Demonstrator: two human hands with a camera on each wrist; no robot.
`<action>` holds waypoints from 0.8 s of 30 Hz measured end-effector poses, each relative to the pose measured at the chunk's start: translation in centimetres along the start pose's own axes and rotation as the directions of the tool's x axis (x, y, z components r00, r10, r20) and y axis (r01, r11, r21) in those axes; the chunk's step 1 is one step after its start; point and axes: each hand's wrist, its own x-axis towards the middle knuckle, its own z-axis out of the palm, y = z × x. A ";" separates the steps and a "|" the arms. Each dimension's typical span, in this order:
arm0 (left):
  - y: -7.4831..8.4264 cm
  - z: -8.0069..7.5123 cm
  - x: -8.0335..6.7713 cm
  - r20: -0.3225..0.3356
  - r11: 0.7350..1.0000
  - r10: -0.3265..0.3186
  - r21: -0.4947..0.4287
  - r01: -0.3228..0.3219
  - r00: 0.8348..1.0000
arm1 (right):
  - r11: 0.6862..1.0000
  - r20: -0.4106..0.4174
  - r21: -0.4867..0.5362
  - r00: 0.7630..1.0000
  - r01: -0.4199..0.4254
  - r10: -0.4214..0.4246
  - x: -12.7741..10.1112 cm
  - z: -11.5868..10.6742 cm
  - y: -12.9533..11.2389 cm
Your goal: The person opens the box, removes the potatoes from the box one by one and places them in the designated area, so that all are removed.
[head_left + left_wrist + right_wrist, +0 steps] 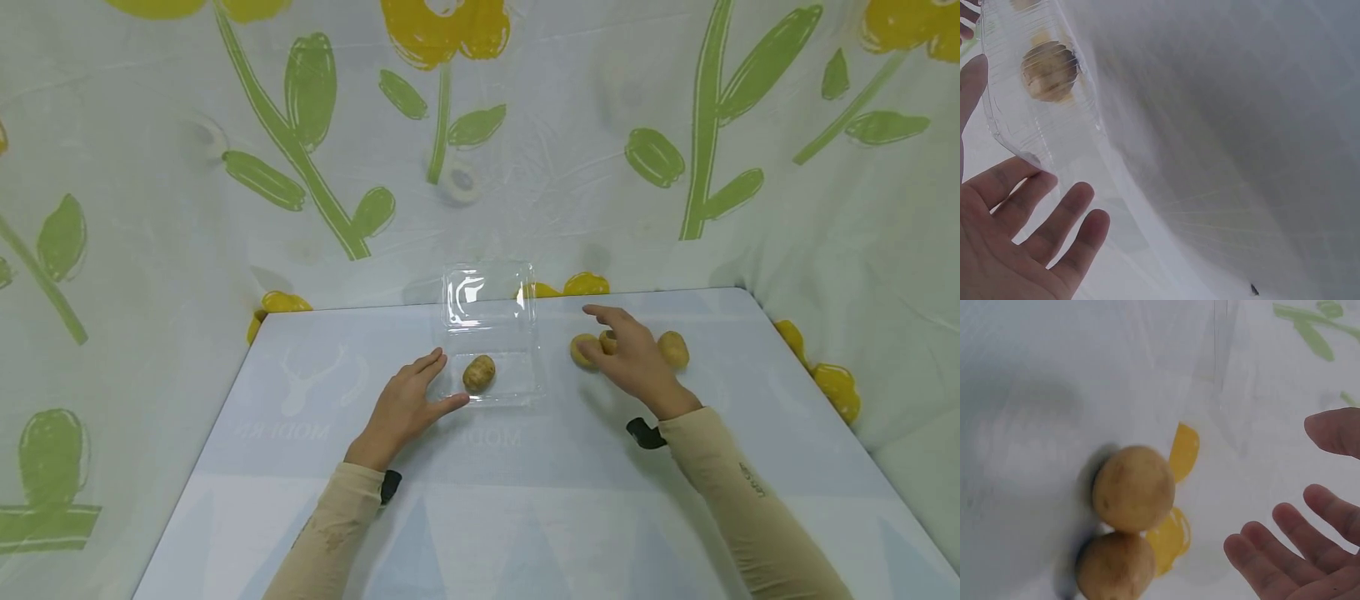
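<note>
A clear plastic clamshell box (517, 387) stands on the table with its lid (489, 296) raised at the back. One potato (478, 373) lies inside it. At the box's left side is my left hand (401, 408), fingers spread and touching its edge; in the left wrist view the box wall (1016, 119) meets the fingertips. My right hand (630, 354) hovers over loose potatoes to the right, its fingers apart and nothing between them. Two potatoes, one in front (1134, 489) and one beside it (1116, 567), show below that hand in the right wrist view.
Another potato (673, 350) sits just right of the right hand. The white table (480, 517) ends at the back against a hanging flowered sheet (570, 167), which also closes in both sides. Black wrist straps (647, 433) are worn over beige sleeves.
</note>
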 end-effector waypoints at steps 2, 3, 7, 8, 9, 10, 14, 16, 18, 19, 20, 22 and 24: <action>0.0 0.0 0.0 0.001 1.000 -0.003 -0.002 0.003 1.000 | 1.000 0.007 0.012 1.000 -0.004 0.004 0.1 0.6 -0.5; 0.0 0.0 0.0 0.001 1.000 -0.004 -0.005 0.004 1.000 | 1.000 0.011 0.008 1.000 -0.008 0.007 0.2 0.9 -0.7; 0.1 0.0 0.0 0.002 1.000 -0.011 -0.018 0.011 1.000 | 1.000 0.028 0.021 1.000 -0.012 0.012 0.4 2.1 -1.6; 0.0 0.0 0.0 0.001 1.000 -0.012 -0.021 0.012 1.000 | 1.000 0.035 0.029 0.999 -0.010 0.009 0.4 2.4 -1.8; 0.0 0.1 0.0 0.000 1.000 -0.012 -0.021 0.012 1.000 | 0.999 0.037 0.036 0.999 -0.007 0.006 0.5 2.6 -2.1; 0.0 0.1 0.0 -0.002 1.000 -0.010 -0.021 0.010 1.000 | 0.999 0.039 0.048 0.999 -0.004 0.002 0.5 2.8 -2.3; 0.0 0.3 0.0 -0.012 1.000 -0.005 -0.020 0.005 1.000 | 0.997 0.043 0.070 0.999 0.017 -0.020 0.6 3.8 -3.3; -0.1 0.4 0.0 -0.016 1.000 -0.002 -0.023 0.002 1.000 | 0.997 0.044 0.074 0.999 0.027 -0.030 0.7 4.3 -3.6; -0.1 0.5 0.0 -0.018 1.000 0.000 -0.021 0.000 1.000 | 0.997 0.043 0.063 0.998 0.039 -0.042 0.8 4.8 -3.9; -0.2 0.5 0.0 -0.018 1.000 -0.002 -0.019 0.002 1.000 | 0.997 0.049 0.066 0.998 0.044 -0.048 0.8 5.1 -4.0; -0.2 0.5 0.0 -0.017 1.000 -0.003 -0.016 0.002 1.000 | 0.997 0.055 0.067 0.997 0.044 -0.047 0.9 5.4 -4.1; -0.3 0.6 0.0 -0.015 1.000 -0.006 -0.013 0.005 1.000 | 0.996 0.066 0.076 0.996 0.048 -0.053 1.0 6.0 -4.3; -0.2 0.6 0.0 -0.013 1.000 -0.015 -0.013 0.015 1.000 | 0.994 0.083 0.094 0.995 0.052 -0.059 1.1 6.6 -4.6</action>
